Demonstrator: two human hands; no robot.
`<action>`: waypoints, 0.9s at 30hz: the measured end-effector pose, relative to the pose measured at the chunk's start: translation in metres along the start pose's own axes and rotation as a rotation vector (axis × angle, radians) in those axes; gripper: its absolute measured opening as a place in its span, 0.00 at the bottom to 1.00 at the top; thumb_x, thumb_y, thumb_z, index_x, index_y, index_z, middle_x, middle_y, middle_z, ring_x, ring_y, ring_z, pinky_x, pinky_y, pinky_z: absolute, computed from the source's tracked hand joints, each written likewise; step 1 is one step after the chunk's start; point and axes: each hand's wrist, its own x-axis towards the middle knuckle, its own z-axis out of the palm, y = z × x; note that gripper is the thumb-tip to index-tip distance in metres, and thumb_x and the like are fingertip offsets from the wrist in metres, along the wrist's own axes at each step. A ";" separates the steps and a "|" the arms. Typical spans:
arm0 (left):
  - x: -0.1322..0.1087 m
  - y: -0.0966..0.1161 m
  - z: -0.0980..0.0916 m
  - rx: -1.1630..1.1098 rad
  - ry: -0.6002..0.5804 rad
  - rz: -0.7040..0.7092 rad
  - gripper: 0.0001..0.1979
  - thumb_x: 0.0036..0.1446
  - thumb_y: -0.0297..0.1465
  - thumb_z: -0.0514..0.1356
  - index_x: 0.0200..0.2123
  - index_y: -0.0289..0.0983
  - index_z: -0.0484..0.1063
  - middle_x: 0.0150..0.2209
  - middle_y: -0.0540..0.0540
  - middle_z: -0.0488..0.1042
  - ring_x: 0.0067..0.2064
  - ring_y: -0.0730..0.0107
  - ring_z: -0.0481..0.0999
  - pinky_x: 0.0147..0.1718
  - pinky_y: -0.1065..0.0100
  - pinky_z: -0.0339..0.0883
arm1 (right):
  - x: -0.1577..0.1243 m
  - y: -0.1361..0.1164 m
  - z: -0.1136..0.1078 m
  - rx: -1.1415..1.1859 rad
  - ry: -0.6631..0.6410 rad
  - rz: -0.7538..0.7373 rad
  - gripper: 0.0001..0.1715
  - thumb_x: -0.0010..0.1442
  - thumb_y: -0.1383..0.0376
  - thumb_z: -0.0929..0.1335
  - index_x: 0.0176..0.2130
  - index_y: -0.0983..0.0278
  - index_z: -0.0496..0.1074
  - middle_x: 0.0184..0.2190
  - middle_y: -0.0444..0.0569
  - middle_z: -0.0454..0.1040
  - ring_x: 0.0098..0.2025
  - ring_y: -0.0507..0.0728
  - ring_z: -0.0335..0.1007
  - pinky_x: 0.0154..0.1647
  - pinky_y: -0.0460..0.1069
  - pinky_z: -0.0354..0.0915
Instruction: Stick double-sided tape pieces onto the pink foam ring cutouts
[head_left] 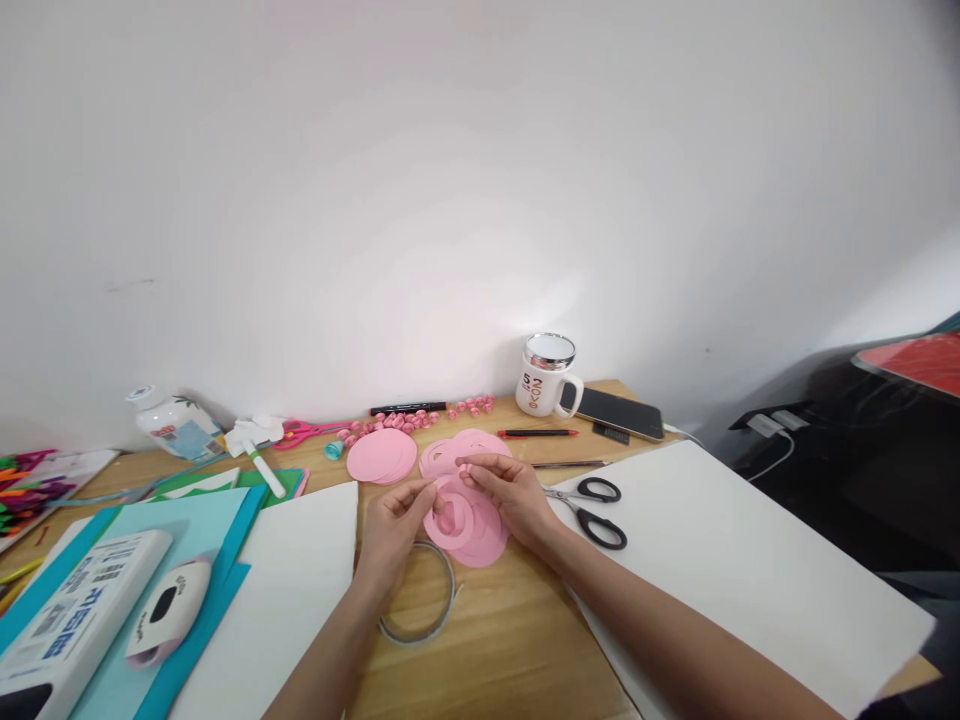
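Observation:
Near the middle of the desk, my left hand [395, 522] is closed in a pinch on a pink paper spiral [466, 532], a strip cut in curling rings. My right hand [511, 492] also pinches, with a small rolled end of pink paper between thumb and fingertips. The spiral hangs between both hands, above other pink paper pieces [486, 552]. Behind my left hand lies a stack of pink paper circles [381, 456]. Small rolled pink paper flowers [390, 424] are heaped near the wall. Black-handled scissors [600, 512] rest right of my right hand.
A white mug [546, 385] and a phone [615, 412] stand back right. A roll of tape [446, 625] lies below my left hand. Coloured paper [191, 515], a white box [90, 610] and a white bottle [176, 425] are left; white sheets [720, 570] flank the hands.

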 end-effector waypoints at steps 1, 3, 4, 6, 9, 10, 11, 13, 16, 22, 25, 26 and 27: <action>0.000 0.000 0.000 -0.002 -0.001 -0.005 0.10 0.47 0.36 0.62 0.23 0.34 0.72 0.21 0.51 0.70 0.23 0.76 0.64 0.23 0.75 0.58 | 0.000 0.000 0.000 0.005 0.003 0.001 0.14 0.39 0.63 0.75 0.30 0.66 0.76 0.29 0.48 0.77 0.30 0.50 0.70 0.38 0.46 0.65; -0.001 0.001 0.001 -0.003 -0.004 -0.010 0.10 0.47 0.36 0.62 0.22 0.34 0.72 0.20 0.51 0.70 0.23 0.76 0.64 0.23 0.75 0.58 | 0.001 0.001 -0.001 0.014 0.010 -0.003 0.13 0.38 0.64 0.76 0.28 0.66 0.76 0.30 0.48 0.77 0.29 0.49 0.70 0.36 0.46 0.65; -0.001 0.001 0.001 -0.002 -0.009 -0.008 0.11 0.47 0.36 0.62 0.21 0.34 0.72 0.20 0.51 0.70 0.23 0.76 0.64 0.23 0.75 0.58 | 0.001 0.001 -0.002 0.017 0.012 -0.005 0.13 0.38 0.65 0.76 0.28 0.66 0.76 0.29 0.48 0.77 0.28 0.49 0.69 0.34 0.45 0.65; -0.001 0.002 0.001 0.000 -0.018 0.002 0.11 0.47 0.36 0.61 0.20 0.34 0.71 0.20 0.51 0.70 0.23 0.76 0.64 0.24 0.75 0.58 | 0.001 0.001 -0.002 0.013 0.011 -0.011 0.12 0.37 0.65 0.76 0.27 0.66 0.75 0.26 0.46 0.76 0.25 0.48 0.68 0.31 0.44 0.65; 0.000 0.000 0.000 0.008 -0.011 0.003 0.11 0.47 0.36 0.61 0.20 0.34 0.71 0.20 0.51 0.70 0.24 0.75 0.65 0.25 0.74 0.58 | 0.001 0.002 -0.003 0.001 0.022 -0.032 0.11 0.37 0.66 0.76 0.24 0.66 0.74 0.20 0.42 0.73 0.22 0.47 0.65 0.27 0.43 0.63; 0.000 -0.001 0.000 0.010 -0.003 0.002 0.11 0.46 0.36 0.62 0.21 0.34 0.72 0.20 0.51 0.70 0.24 0.75 0.65 0.25 0.74 0.58 | 0.001 0.003 -0.003 -0.003 0.029 -0.040 0.10 0.38 0.66 0.76 0.24 0.66 0.74 0.19 0.42 0.72 0.22 0.46 0.64 0.27 0.43 0.63; 0.001 -0.002 0.000 0.013 0.001 0.001 0.11 0.46 0.36 0.62 0.21 0.33 0.72 0.21 0.51 0.70 0.24 0.75 0.65 0.25 0.74 0.58 | 0.001 0.003 -0.003 -0.006 0.035 -0.044 0.10 0.38 0.66 0.76 0.24 0.66 0.74 0.18 0.42 0.72 0.22 0.46 0.64 0.27 0.43 0.62; 0.001 -0.003 -0.001 0.019 0.008 0.006 0.11 0.46 0.37 0.62 0.21 0.33 0.72 0.21 0.51 0.70 0.24 0.74 0.65 0.26 0.73 0.59 | 0.001 0.003 -0.003 0.003 0.043 -0.046 0.10 0.39 0.65 0.75 0.24 0.66 0.75 0.19 0.43 0.72 0.23 0.47 0.65 0.29 0.43 0.63; 0.002 -0.003 -0.001 0.034 0.010 0.020 0.11 0.46 0.37 0.62 0.22 0.33 0.72 0.21 0.51 0.70 0.25 0.74 0.65 0.26 0.74 0.59 | 0.002 0.003 -0.002 0.018 0.034 -0.032 0.11 0.41 0.63 0.75 0.28 0.66 0.76 0.25 0.46 0.75 0.27 0.49 0.68 0.35 0.46 0.64; 0.001 -0.003 -0.001 0.037 0.007 0.015 0.11 0.47 0.37 0.61 0.22 0.34 0.72 0.21 0.51 0.70 0.25 0.74 0.65 0.26 0.74 0.59 | 0.002 0.002 -0.002 0.024 0.016 -0.012 0.14 0.38 0.64 0.76 0.29 0.66 0.76 0.27 0.48 0.76 0.28 0.50 0.69 0.36 0.47 0.65; 0.001 -0.003 -0.001 0.030 0.005 0.012 0.11 0.47 0.37 0.61 0.22 0.34 0.72 0.22 0.51 0.70 0.25 0.74 0.65 0.26 0.74 0.59 | 0.002 0.002 -0.003 0.018 0.019 -0.004 0.13 0.37 0.65 0.76 0.26 0.66 0.75 0.23 0.46 0.75 0.25 0.49 0.68 0.31 0.45 0.64; 0.001 -0.003 -0.001 0.031 0.002 0.013 0.11 0.47 0.37 0.61 0.22 0.34 0.72 0.21 0.51 0.70 0.25 0.74 0.65 0.26 0.74 0.59 | 0.002 0.002 -0.003 0.013 0.016 -0.007 0.12 0.37 0.65 0.76 0.26 0.67 0.75 0.21 0.45 0.74 0.24 0.48 0.67 0.29 0.44 0.64; 0.001 -0.003 -0.001 0.033 0.001 0.017 0.12 0.47 0.37 0.61 0.21 0.34 0.72 0.21 0.51 0.70 0.25 0.74 0.66 0.26 0.74 0.59 | 0.002 0.002 -0.003 0.011 0.013 -0.013 0.12 0.38 0.65 0.76 0.25 0.66 0.74 0.20 0.44 0.74 0.23 0.47 0.66 0.29 0.43 0.63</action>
